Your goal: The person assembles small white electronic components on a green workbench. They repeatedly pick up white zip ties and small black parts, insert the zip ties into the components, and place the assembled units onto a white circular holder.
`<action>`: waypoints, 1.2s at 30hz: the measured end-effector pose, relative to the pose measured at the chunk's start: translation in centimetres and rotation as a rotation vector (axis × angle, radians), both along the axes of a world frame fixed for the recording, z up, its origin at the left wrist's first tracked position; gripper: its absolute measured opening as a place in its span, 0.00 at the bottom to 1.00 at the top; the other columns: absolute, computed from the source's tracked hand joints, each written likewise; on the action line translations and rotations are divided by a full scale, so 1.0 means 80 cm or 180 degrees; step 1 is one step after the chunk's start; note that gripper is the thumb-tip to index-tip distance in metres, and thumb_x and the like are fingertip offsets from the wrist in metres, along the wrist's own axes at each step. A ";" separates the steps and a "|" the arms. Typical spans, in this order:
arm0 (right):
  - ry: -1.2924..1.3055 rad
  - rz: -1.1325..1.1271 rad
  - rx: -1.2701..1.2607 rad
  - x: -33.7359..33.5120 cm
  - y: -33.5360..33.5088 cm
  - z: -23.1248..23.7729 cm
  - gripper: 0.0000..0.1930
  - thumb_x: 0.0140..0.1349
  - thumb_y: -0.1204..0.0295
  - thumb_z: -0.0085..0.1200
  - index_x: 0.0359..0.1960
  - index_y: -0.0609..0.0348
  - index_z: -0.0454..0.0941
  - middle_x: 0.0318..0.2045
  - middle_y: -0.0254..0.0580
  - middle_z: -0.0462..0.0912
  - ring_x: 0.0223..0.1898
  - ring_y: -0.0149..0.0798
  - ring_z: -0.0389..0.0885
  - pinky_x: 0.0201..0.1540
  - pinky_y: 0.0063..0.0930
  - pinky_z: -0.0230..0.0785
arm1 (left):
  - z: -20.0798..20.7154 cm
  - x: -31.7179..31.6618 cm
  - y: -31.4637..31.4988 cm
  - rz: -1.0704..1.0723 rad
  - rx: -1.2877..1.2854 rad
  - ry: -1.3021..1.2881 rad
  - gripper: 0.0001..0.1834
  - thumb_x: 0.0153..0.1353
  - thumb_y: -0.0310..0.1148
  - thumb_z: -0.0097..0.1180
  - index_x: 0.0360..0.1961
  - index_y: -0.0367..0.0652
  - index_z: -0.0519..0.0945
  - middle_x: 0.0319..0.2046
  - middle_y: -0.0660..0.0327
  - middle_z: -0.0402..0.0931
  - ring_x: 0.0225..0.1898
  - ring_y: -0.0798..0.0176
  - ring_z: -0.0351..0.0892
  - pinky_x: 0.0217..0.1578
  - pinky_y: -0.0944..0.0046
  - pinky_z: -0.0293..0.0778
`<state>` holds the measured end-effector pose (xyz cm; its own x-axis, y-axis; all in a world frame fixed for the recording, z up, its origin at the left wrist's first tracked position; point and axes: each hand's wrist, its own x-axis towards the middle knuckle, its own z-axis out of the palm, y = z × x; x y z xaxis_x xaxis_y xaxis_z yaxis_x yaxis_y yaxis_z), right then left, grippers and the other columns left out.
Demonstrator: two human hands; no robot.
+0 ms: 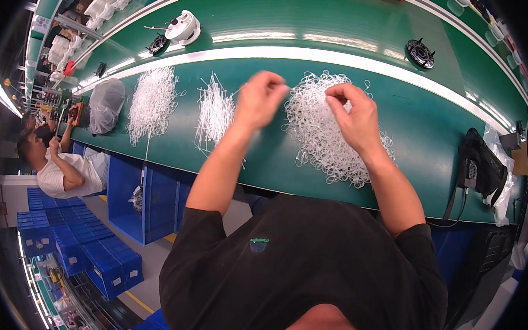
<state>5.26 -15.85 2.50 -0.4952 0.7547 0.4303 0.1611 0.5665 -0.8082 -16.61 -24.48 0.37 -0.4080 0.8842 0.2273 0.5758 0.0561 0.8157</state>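
Pulling gently, one by one, should stop tangles in the heaped white loops (317, 137) near the worktop's (423, 155) front edge. Left fingers (270, 78) and right fingers (345, 90) bend; I cannot tell if they grip anything.

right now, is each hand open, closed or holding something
Left hand: curled, blurred; cannot tell if it holds anything.
Right hand: bent into a near pinch over the white loops; cannot tell if holding one.
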 end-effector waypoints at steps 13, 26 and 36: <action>-0.0107 -0.0217 0.0050 0.020 0.020 -0.004 0.05 0.59 0.74 0.63 0.36 0.61 0.82 0.34 0.42 0.84 0.36 0.41 0.81 0.43 0.34 0.74 | -0.059 -0.102 0.015 0.0838 -0.1100 0.1601 0.06 0.60 0.29 0.62 0.35 0.38 0.79 0.34 0.46 0.80 0.40 0.39 0.80 0.42 0.45 0.75; 0.0141 0.0434 -0.0147 -0.019 -0.027 0.010 0.13 0.60 0.72 0.65 0.44 0.61 0.79 0.42 0.43 0.84 0.41 0.40 0.85 0.46 0.32 0.76 | 0.039 0.002 0.006 -0.0769 0.0705 -0.2575 0.07 0.74 0.33 0.51 0.43 0.40 0.72 0.34 0.59 0.80 0.26 0.73 0.77 0.26 0.73 0.75; 0.0642 0.0221 -0.0150 -0.019 -0.022 -0.005 0.10 0.60 0.79 0.63 0.42 0.62 0.79 0.33 0.41 0.86 0.33 0.34 0.85 0.40 0.26 0.77 | 0.010 0.054 -0.010 -0.0865 0.0672 -0.3360 0.07 0.69 0.25 0.56 0.45 0.35 0.76 0.38 0.56 0.81 0.34 0.69 0.81 0.35 0.66 0.83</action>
<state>3.74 -17.59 2.09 -0.4542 0.7435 0.4909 -0.0445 0.5313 -0.8460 -12.29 -25.31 1.18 -0.2840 0.9581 0.0364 -0.4417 -0.1645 0.8819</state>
